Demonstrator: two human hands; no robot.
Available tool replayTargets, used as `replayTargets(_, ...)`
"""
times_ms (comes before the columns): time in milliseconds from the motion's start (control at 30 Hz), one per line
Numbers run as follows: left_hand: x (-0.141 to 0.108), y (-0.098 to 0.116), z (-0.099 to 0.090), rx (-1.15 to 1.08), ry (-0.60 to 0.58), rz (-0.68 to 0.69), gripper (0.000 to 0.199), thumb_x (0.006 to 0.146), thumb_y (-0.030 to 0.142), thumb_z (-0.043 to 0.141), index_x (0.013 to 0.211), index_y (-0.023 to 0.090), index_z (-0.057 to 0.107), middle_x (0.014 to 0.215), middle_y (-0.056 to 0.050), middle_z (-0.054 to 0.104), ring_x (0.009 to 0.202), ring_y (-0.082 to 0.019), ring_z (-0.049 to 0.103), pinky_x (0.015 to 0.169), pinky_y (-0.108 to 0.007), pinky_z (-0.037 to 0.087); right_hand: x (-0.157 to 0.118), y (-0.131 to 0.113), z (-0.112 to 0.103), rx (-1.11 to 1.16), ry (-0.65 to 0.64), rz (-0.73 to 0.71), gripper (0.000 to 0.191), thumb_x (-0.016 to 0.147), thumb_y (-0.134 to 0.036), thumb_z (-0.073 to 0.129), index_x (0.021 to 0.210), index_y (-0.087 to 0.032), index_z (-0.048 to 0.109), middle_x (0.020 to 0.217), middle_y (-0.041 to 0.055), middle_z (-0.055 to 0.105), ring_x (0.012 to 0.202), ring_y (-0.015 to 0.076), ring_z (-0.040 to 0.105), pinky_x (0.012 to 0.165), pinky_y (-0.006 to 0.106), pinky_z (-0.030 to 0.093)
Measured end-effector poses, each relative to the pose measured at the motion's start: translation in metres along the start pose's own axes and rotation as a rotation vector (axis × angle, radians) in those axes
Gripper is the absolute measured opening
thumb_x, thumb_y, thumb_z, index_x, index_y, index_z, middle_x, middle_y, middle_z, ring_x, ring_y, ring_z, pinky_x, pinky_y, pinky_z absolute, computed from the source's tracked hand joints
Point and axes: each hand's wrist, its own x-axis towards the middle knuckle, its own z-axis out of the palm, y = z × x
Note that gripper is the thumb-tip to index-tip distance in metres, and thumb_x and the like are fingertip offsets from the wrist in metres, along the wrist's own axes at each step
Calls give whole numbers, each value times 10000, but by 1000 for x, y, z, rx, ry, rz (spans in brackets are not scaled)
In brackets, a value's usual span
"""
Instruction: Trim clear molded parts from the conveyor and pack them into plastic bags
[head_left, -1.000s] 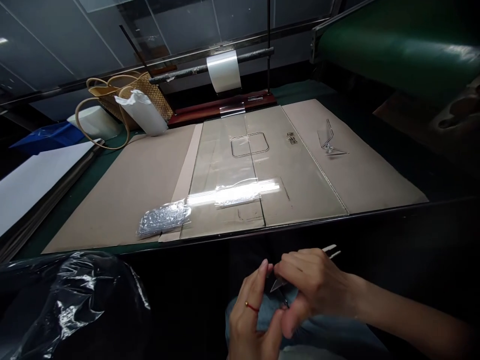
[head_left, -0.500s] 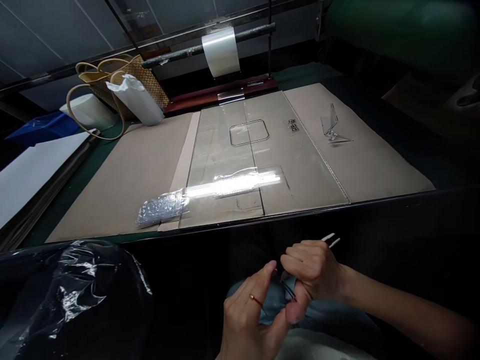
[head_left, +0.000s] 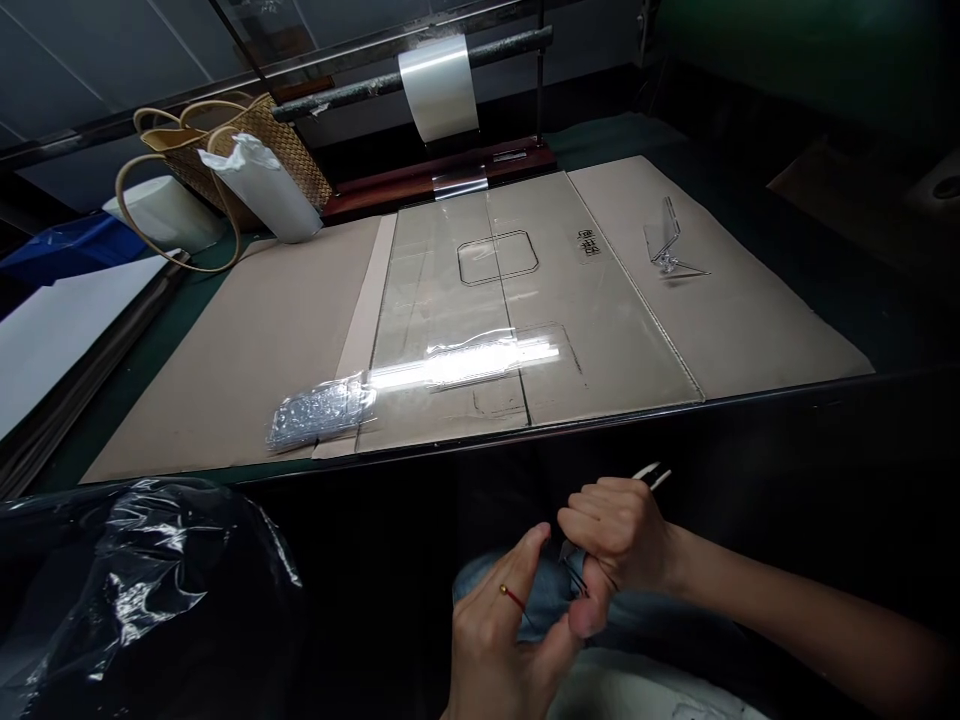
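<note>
Low in front of my lap, below the table edge, both hands come together. My right hand (head_left: 619, 535) is closed around a pair of nippers; their pale handles (head_left: 651, 475) stick out behind the fist, and a dark metal tip shows on its left side. My left hand (head_left: 499, 625), wearing a red string ring with a gold bead, bends its fingers and thumb around the gap beside that tip. Its thumb meets my right thumb. Anything between the left fingertips is too thin or dark to make out. A clear plastic stand (head_left: 664, 245) is on the table's right side.
A clear mat (head_left: 450, 300) lies over brown board (head_left: 300, 320). Clear bagged pieces (head_left: 322, 412) lie at its left. Behind are a woven bag (head_left: 300, 150), a white roll (head_left: 262, 190) and film (head_left: 441, 90) on a bar. A black plastic bag (head_left: 157, 590) bulges at lower left.
The view has shifted slightly. My hands keep nearly the same pose, and the nippers stay in my right hand. The things on the table look unmoved.
</note>
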Motion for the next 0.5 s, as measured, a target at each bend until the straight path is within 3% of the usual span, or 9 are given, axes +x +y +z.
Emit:
replayTargets(200, -5, -8, -1, 5, 2, -26, 489, 762, 196, 633, 1211, 100, 464, 1075, -111, 646, 974, -186, 626, 829, -252, 535, -4, 1, 8, -9, 28, 27, 704, 807, -718, 120, 415, -168, 318, 384, -30, 310, 408, 82, 233, 454, 273, 148)
replayTargets(500, -1, -7, -3, -15, -24, -36, 531, 754, 198, 638, 1241, 129, 439, 1107, -94, 633, 980, -183, 623, 833, -251, 531, 1, 1, 2, 31, 17, 62, 692, 756, -770, 177, 443, -174, 335, 424, -38, 308, 431, 81, 233, 467, 273, 158)
